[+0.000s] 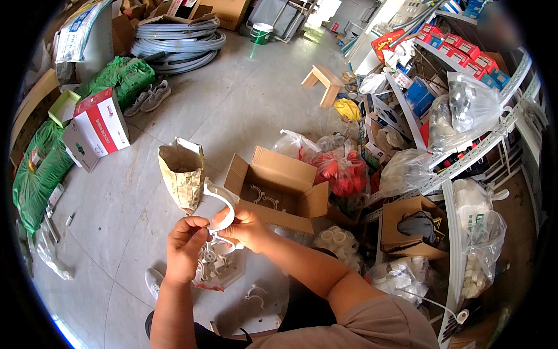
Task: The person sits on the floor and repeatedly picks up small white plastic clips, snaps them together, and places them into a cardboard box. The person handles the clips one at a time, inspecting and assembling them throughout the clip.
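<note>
A large white C-shaped plastic pipe clip (227,195) is held up in front of me. My right hand (249,228) is closed around its lower side. My left hand (187,241) pinches at the base of the clip, thumb against fingertips; whether a small part sits in that pinch is hidden. Below my hands lies a clear plastic bag (235,269) with several smaller white pipe clips. An open cardboard box (273,216) just beyond my right hand has a few white clips inside. An open brown paper sack (181,174) stands beyond my left hand.
Metal shelving (456,224) with bagged fittings and small boxes runs along the right. Loose white clips (256,295) lie on the floor near me. A wooden stool (324,83), coiled grey pipe (174,43), green sacks (40,168) and a red-white carton (99,125) stand farther off.
</note>
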`<state>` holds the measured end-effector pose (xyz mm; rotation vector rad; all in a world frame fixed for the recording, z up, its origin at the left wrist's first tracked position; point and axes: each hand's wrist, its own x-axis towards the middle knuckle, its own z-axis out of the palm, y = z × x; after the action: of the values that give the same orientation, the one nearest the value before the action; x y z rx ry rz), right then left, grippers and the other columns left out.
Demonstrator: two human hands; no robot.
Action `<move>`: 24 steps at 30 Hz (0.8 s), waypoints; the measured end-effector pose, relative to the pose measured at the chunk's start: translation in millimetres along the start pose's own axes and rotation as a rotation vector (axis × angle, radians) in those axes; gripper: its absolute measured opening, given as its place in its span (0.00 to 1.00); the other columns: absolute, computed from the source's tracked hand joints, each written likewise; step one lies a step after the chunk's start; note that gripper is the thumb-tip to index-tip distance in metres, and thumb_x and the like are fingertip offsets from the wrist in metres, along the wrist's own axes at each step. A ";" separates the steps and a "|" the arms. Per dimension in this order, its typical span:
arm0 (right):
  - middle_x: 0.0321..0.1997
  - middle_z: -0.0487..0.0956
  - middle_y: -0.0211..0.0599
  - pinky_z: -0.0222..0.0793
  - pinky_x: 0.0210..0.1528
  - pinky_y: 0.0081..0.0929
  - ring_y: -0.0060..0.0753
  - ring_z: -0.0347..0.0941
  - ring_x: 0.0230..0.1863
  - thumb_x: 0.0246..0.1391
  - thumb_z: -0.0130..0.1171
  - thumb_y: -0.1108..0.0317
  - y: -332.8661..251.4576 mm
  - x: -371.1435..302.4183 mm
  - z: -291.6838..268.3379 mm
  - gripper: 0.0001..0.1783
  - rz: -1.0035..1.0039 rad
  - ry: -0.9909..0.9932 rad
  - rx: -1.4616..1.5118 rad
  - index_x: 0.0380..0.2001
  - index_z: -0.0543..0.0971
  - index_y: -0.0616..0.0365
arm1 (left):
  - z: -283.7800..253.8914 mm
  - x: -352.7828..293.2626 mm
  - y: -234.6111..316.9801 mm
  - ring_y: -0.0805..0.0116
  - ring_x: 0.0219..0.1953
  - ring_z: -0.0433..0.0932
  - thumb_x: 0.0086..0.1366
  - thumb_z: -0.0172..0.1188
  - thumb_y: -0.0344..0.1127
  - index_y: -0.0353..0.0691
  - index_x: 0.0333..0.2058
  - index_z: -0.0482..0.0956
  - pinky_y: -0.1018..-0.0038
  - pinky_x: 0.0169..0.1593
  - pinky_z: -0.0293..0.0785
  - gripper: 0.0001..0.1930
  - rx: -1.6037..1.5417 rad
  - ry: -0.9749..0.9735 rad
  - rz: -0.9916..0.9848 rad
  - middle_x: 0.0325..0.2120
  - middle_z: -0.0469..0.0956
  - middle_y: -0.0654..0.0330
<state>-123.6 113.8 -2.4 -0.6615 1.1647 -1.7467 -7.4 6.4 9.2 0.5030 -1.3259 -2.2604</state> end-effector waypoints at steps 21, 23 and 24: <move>0.25 0.71 0.26 0.63 0.19 0.15 0.13 0.64 0.20 0.49 0.55 0.75 4.7 2.1 -1.9 0.06 -0.056 -0.051 -0.017 0.31 0.71 0.55 | -10.3 4.7 -1.4 0.79 0.25 0.67 0.59 0.54 0.32 0.37 0.28 0.70 0.83 0.32 0.64 0.06 0.119 -0.058 -0.120 0.21 0.70 0.67; 0.25 0.71 0.26 0.63 0.19 0.15 0.13 0.64 0.20 0.49 0.55 0.75 2.7 2.2 -0.2 0.06 -0.080 -0.060 -0.048 0.32 0.71 0.55 | -13.9 5.6 -3.9 0.79 0.26 0.66 0.59 0.54 0.31 0.37 0.29 0.69 0.83 0.32 0.64 0.05 0.119 -0.102 -0.040 0.22 0.70 0.67; 0.25 0.71 0.26 0.63 0.19 0.15 0.13 0.64 0.20 0.49 0.55 0.75 2.0 1.5 -1.4 0.06 -0.092 -0.060 -0.069 0.32 0.71 0.55 | -11.6 5.9 -4.1 0.79 0.26 0.66 0.59 0.53 0.30 0.37 0.29 0.69 0.83 0.32 0.64 0.04 0.091 -0.109 -0.034 0.23 0.70 0.66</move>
<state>-124.6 112.7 -4.9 -0.8146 1.1739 -1.7567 -7.0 -3.4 -0.3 0.4418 -1.4908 -2.2921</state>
